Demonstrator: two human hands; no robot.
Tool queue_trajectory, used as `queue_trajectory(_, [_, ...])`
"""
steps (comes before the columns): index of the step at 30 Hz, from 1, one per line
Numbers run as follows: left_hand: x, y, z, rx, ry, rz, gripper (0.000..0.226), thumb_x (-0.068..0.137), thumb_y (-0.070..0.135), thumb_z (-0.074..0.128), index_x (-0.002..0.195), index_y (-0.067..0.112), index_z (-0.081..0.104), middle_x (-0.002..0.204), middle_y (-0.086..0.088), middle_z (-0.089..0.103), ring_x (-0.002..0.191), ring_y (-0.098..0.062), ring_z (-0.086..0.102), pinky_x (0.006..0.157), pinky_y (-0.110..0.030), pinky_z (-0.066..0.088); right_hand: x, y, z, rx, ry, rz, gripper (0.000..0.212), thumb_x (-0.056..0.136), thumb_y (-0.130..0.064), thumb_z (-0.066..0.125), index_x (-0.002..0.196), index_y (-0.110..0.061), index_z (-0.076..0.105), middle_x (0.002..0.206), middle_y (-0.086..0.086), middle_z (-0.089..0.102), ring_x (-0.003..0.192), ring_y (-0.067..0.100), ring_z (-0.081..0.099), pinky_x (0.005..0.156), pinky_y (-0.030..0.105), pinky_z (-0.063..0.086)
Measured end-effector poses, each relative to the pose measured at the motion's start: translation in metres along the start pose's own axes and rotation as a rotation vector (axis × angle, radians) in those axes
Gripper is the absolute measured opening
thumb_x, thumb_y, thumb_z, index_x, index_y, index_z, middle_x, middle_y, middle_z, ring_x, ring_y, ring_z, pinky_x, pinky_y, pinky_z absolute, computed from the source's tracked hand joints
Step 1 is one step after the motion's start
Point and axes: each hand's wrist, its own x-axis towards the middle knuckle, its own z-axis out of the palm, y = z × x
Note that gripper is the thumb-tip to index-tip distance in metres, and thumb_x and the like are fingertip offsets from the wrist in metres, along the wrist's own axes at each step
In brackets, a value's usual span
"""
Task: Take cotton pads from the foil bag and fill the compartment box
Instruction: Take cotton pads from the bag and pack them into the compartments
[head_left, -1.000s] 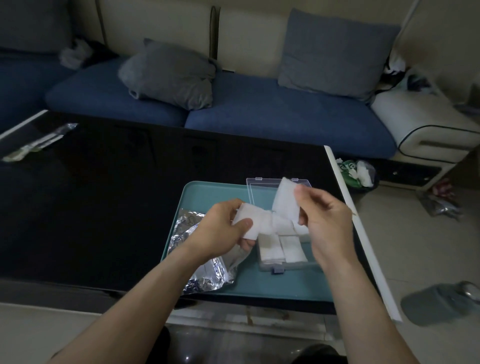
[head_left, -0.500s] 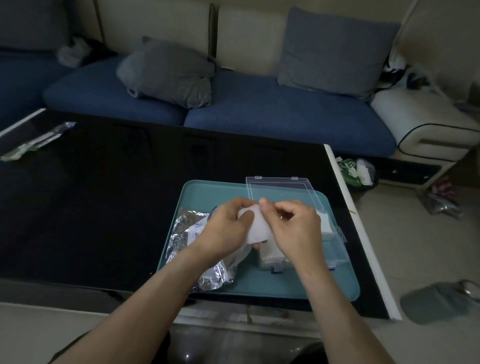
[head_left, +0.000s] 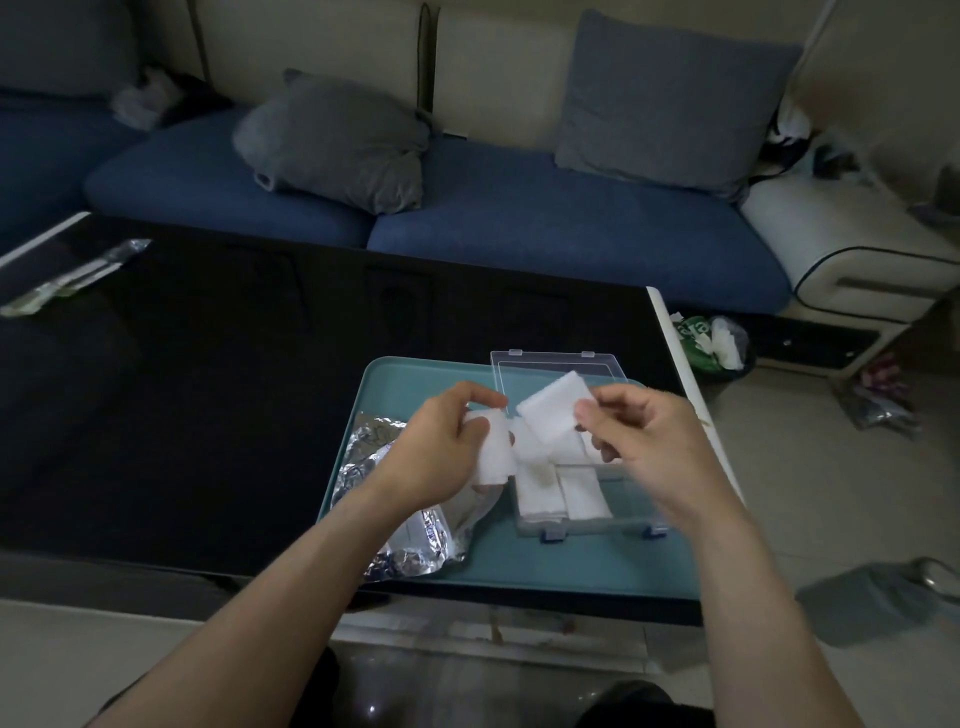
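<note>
Two bare hands meet above a teal tray near the right front corner of a glossy black bench. The left hand (head_left: 441, 447) curls its fingers round a small stack of white cotton pads (head_left: 496, 449). The right hand (head_left: 641, 441) pinches a single cotton pad (head_left: 550, 402) between thumb and fingertips, holding it tilted just above the box.

Below them the clear compartment box (head_left: 592, 525) sits on the tray (head_left: 571, 566), its lid (head_left: 556, 366) swung open toward the far edge. Folded white pads already lie in its near-left compartments; the right hand hides the compartments on the right side. A crumpled foil bag (head_left: 410, 551) lies on the tray's left side, partly under the left wrist.

Half a second ago both hands were pressed together over one bunched pad; now they have drawn apart, and the right hand has peeled one pad away from the stack.

Beyond the bench's far edge stands a blue sofa (head_left: 519, 223) with cream backrests and two grey cushions (head_left: 343, 135). A clear wrapper (head_left: 72, 275) lies near the bench's far left corner. On the pale floor off the right edge sit a small bin (head_left: 717, 343) with a green and white liner and a grey slipper (head_left: 878, 597). The room is dim.
</note>
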Motion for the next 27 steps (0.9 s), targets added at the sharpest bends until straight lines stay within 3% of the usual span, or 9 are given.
queue_trajectory(4, [-0.001,-0.002,0.003,0.108,-0.137,0.023,0.028,0.101,0.008,0.046,0.121,0.022,0.059,0.081,-0.016,0.067,0.056,-0.014,0.057,0.05,-0.023,0.046,-0.005,-0.001,0.004,-0.134,-0.351,0.003,0.013,0.081,-0.017,0.082,0.093,-0.018,0.078,0.081,-0.003,0.077,0.074,0.007,0.07,0.069,0.021,0.053])
queue_trajectory(9, [-0.005,0.008,0.01,-0.158,-0.235,-0.073,0.028,0.106,0.021,0.042,0.118,0.007,0.063,0.084,-0.015,0.065,0.069,-0.025,0.062,0.057,-0.032,0.051,-0.005,0.003,0.025,-0.286,-0.203,0.035,0.025,0.072,-0.028,0.091,0.088,-0.023,0.072,0.074,-0.003,0.075,0.07,0.01,0.071,0.072,0.028,0.057])
queue_trajectory(11, [-0.004,0.01,0.009,-0.342,-0.24,-0.135,0.036,0.104,0.028,0.046,0.116,-0.001,0.062,0.081,-0.019,0.061,0.063,-0.026,0.059,0.052,-0.031,0.046,-0.004,0.004,0.029,-0.228,-0.133,-0.004,0.027,0.072,-0.028,0.091,0.089,-0.025,0.07,0.073,-0.006,0.073,0.065,0.004,0.066,0.068,0.024,0.055])
queue_trajectory(13, [-0.001,0.008,0.008,-0.372,-0.219,-0.15,0.036,0.101,0.026,0.053,0.114,-0.007,0.061,0.078,-0.019,0.059,0.062,-0.025,0.057,0.05,-0.028,0.041,-0.002,0.007,0.033,-0.192,-0.065,-0.084,0.031,0.073,-0.031,0.089,0.096,-0.028,0.068,0.08,-0.008,0.069,0.067,0.003,0.06,0.065,0.019,0.05])
queue_trajectory(15, [-0.001,0.005,0.01,-0.325,-0.163,-0.173,0.026,0.099,0.019,0.057,0.112,-0.002,0.065,0.081,-0.015,0.063,0.067,-0.022,0.06,0.056,-0.029,0.044,-0.003,0.009,0.035,-0.217,-0.13,-0.153,0.05,0.076,-0.03,0.087,0.119,-0.034,0.061,0.104,-0.01,0.062,0.086,0.003,0.059,0.071,0.017,0.047])
queue_trajectory(17, [0.0,0.001,0.014,-0.382,-0.155,-0.214,0.023,0.101,0.014,0.055,0.115,-0.002,0.064,0.083,-0.015,0.069,0.067,-0.02,0.065,0.059,-0.028,0.05,-0.006,0.01,0.035,-0.266,-0.299,-0.165,0.084,0.072,-0.032,0.089,0.142,-0.038,0.044,0.127,-0.016,0.053,0.112,-0.001,0.054,0.084,0.017,0.048])
queue_trajectory(20, [-0.002,0.003,0.02,-0.574,-0.195,-0.289,0.022,0.1,0.004,0.052,0.117,-0.008,0.056,0.08,-0.016,0.07,0.065,-0.022,0.068,0.058,-0.029,0.056,-0.008,0.014,0.041,-0.356,-0.341,-0.191,0.11,0.058,-0.048,0.095,0.15,-0.039,0.035,0.132,-0.02,0.051,0.12,0.0,0.054,0.099,0.024,0.049])
queue_trajectory(23, [-0.003,0.008,0.021,-0.737,-0.29,-0.325,0.027,0.095,0.0,0.058,0.121,-0.006,0.056,0.094,-0.018,0.07,0.079,-0.026,0.07,0.066,-0.034,0.059,-0.008,0.013,0.047,-0.314,-0.276,-0.229,0.094,0.061,-0.041,0.094,0.143,-0.035,0.048,0.127,-0.015,0.059,0.112,0.008,0.063,0.094,0.034,0.056])
queue_trajectory(27, [-0.001,0.01,0.012,-0.968,-0.442,-0.402,0.031,0.086,0.005,0.066,0.116,0.004,0.058,0.104,-0.019,0.066,0.085,-0.027,0.071,0.076,-0.037,0.059,-0.01,0.006,0.044,-0.228,-0.226,-0.286,0.08,0.066,-0.017,0.093,0.136,-0.026,0.057,0.123,-0.012,0.064,0.105,-0.009,0.061,0.082,0.006,0.048])
